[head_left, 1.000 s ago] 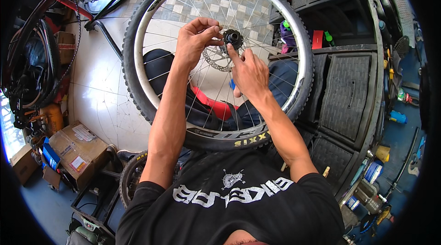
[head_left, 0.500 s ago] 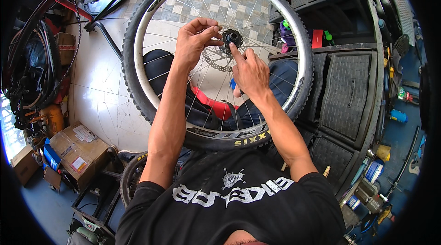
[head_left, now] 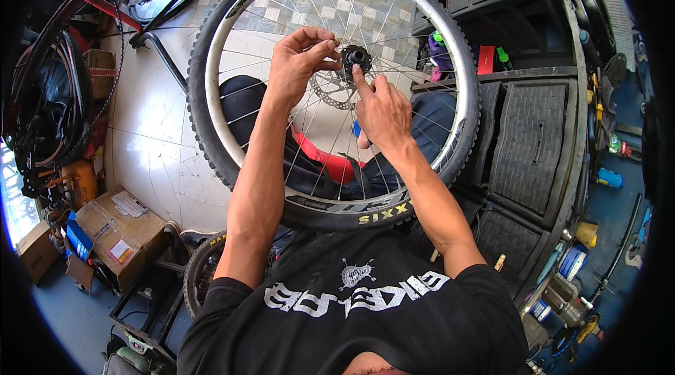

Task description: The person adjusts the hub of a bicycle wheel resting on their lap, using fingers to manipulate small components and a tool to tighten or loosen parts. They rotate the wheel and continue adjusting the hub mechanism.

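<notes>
A bicycle wheel (head_left: 460,66) with a knobby black tire and silver rim lies across my lap. At its centre is a black hub (head_left: 356,57), with a silver disc brake rotor (head_left: 330,92) behind the spokes. My left hand (head_left: 302,59) is just left of the hub, thumb and fingertips pinched together; whatever is between them is too small to make out. My right hand (head_left: 383,109) points its index finger onto the hub's lower edge, its other fingers curled. Beside the right thumb shows a blue bit (head_left: 356,128), and I cannot tell whether the hand touches it.
Black woven-pattern drawers (head_left: 531,146) stand close on the right, with a bench of tools (head_left: 569,291) beyond. A cardboard box (head_left: 116,231) sits at lower left. Bicycle parts and a red frame (head_left: 112,13) fill the upper left. Another tire (head_left: 200,273) lies beneath my left arm.
My right index fingertip has shifted very slightly on the hub. The left hand and the wheel look the same as before.
</notes>
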`<state>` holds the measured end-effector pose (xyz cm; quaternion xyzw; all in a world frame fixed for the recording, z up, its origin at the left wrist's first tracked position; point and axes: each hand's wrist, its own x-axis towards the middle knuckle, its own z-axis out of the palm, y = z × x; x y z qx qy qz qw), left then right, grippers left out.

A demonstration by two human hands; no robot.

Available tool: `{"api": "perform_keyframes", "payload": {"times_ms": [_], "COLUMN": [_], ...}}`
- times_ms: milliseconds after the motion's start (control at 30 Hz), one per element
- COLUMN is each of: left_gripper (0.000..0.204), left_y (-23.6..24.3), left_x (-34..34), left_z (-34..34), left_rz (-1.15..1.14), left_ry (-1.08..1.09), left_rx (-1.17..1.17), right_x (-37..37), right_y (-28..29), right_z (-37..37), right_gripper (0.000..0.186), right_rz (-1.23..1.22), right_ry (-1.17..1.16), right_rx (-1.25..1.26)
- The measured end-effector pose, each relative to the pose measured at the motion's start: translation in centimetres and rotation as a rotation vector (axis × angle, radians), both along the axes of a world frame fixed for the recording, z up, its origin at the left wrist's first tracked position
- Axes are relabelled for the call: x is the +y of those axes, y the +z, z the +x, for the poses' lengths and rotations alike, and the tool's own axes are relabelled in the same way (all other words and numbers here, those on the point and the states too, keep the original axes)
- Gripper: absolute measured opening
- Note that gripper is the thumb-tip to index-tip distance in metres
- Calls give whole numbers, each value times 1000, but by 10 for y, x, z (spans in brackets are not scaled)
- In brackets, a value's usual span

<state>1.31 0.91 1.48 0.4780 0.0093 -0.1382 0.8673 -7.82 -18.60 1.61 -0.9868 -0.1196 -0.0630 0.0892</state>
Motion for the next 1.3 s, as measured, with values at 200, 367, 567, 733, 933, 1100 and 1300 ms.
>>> {"api": "perform_keyframes", "payload": {"times_ms": [200,367,567,733,933,1100,1300], "left_gripper": [17,16,15,16,15,16,16], "left_y": [0,0,0,1,1,0,1], "left_x": [0,0,0,-1,-1,-1,0], "left_z": [0,0,0,-1,-1,0,-1], "left_rz": [1,4,4,8,14,15,19], "left_ry": [1,2,-1,-4,1,1,5], "left_rx": [3,8,-2,1,11,8,6], "right_x": [1,-2,-3,-9,-10,-8,-7], "right_y": [-2,1,5,8,7,3,0], "right_z": [0,-3,-6,1,4,0,0], "right_gripper": [69,68,63,57,61,67,73], "right_rz": [-34,47,257,529,459,255,144], "right_ry": [-5,29,-60,-151,-121,-64,-30], "right_rx": [-19,-54,8,94,117,77,81]}}
